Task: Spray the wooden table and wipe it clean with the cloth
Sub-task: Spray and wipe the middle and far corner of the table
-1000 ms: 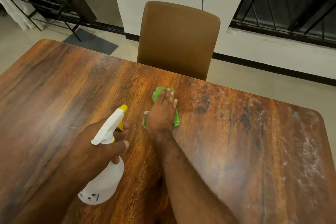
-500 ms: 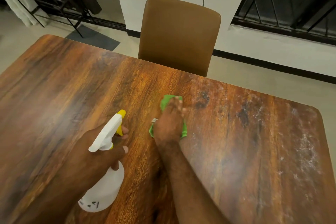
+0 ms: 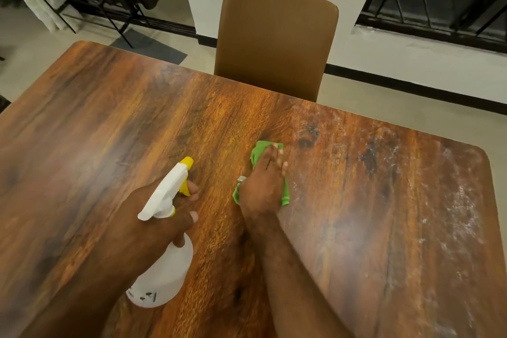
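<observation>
The right hand (image 3: 262,186) is pressing a green cloth (image 3: 259,151) flat on the table (image 3: 109,123), fingers together and stretched over it, near the middle of the top, just left of a whitish, streaky patch (image 3: 455,200) that is covering the right side. The left hand (image 3: 164,217) is gripping a spray bottle (image 3: 162,274) by the neck, fingers curled round it and one resting at the yellow trigger (image 3: 184,186); the nozzle is pointing toward the far edge, where a chair (image 3: 274,41) is standing. The wiping is looking only partly done. The cloth is bunching under the palm, so it may be smearing residue rather than lifting it, and a stray squeeze could be wetting the chair instead of the wood.
</observation>
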A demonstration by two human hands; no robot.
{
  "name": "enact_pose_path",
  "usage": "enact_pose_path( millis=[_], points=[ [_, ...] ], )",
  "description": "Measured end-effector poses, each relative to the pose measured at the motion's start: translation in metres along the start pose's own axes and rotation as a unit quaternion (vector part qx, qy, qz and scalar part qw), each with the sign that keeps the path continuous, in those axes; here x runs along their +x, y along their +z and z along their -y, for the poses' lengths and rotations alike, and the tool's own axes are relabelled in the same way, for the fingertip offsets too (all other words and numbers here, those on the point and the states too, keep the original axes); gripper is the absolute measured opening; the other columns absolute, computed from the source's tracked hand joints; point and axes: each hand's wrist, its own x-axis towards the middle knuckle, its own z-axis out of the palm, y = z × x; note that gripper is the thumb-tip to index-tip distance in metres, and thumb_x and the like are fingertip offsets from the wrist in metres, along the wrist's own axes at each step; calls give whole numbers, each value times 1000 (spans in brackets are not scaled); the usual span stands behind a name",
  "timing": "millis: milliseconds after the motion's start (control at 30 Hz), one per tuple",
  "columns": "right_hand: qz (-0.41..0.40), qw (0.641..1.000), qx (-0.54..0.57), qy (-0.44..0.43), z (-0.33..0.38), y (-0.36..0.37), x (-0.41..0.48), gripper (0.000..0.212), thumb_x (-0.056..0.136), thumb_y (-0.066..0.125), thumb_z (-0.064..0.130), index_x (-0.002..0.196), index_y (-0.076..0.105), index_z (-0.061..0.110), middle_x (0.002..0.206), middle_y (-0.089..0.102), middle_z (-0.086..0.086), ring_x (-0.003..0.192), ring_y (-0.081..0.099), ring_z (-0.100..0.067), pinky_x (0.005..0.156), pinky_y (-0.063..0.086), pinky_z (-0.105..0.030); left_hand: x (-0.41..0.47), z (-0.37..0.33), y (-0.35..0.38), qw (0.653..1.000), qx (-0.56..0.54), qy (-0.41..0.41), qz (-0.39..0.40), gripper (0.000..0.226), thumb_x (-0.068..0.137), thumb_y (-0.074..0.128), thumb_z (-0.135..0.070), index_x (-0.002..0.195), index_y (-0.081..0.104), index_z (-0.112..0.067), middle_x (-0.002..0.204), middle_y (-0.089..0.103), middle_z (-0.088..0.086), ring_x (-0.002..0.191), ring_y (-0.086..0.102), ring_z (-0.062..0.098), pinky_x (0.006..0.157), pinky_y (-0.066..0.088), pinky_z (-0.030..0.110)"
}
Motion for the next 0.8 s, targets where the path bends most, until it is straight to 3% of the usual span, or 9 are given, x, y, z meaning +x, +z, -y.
enact_pose_path(
  millis=[33,100,200,267,367,533,633,700,800],
  points=[
    [-1,1000,-6,11,3,1,-4,104,93,65,35,156,-11,-1,167,-6,-18,155,-7,-31,126,1,-45,-21,-96,31,999,53,-9,-9,45,73,86,-15,109,69,-36,98,76,-11,60,72,17,62,61,30],
    [23,1000,-11,-17,13,7,-16,105,94,63,40,155,-13,-1,166,-11,-18,154,-12,-31,126,-2,-45,-39,-151,55,992,107,9,-63,34,79,84,-10,102,70,-31,77,75,-7,46,63,16,53,52,19],
    [42,993,3,-113,23,22,-48,100,93,62,33,158,-7,2,167,-10,-16,154,-14,-29,125,-7,-44,-40,-132,56,989,121,-27,-83,26,86,77,-9,101,67,-28,59,70,6,46,60,11,53,44,18],
    [45,987,-2,-156,12,17,-49,98,92,61,27,158,-7,3,167,-7,-15,154,-10,-27,125,-8,-41,-43,-133,57,986,127,-35,-103,25,86,77,-9,101,67,-27,60,70,3,45,61,11,51,45,17],
    [25,994,-7,-106,-10,8,-34,91,95,56,25,158,-7,3,168,-3,-13,155,-5,-27,126,-4,-40,-51,-129,58,985,128,-43,-106,25,86,77,-10,101,68,-27,64,71,-7,43,59,8,47,46,14],
    [9,1000,21,-3,13,11,-60,94,97,56,36,156,-8,-1,167,-7,-19,154,-9,-31,126,1,-45,-68,-127,59,986,126,-50,-101,21,85,80,-16,99,69,-27,66,72,0,50,65,13,54,51,19],
    [38,997,49,-35,45,27,-97,92,97,53,33,157,-7,0,166,-14,-19,153,-15,-32,125,-3,-47,-77,-121,58,978,154,-92,-109,16,79,82,-30,84,70,-22,59,69,4,55,65,14,58,49,32],
    [57,995,45,-66,43,29,-106,89,97,52,30,158,-6,0,166,-13,-18,153,-16,-31,125,-4,-46,-85,-119,60,981,139,-94,-98,22,78,82,-33,91,69,-21,59,69,7,52,60,13,58,46,30],
    [60,994,44,-82,16,18,-96,84,99,48,27,157,-7,0,167,-7,-17,154,-10,-30,126,0,-45,-107,-121,57,985,126,-71,-98,25,86,78,-18,107,68,-26,64,71,-3,51,58,3,56,46,17]
  ],
)
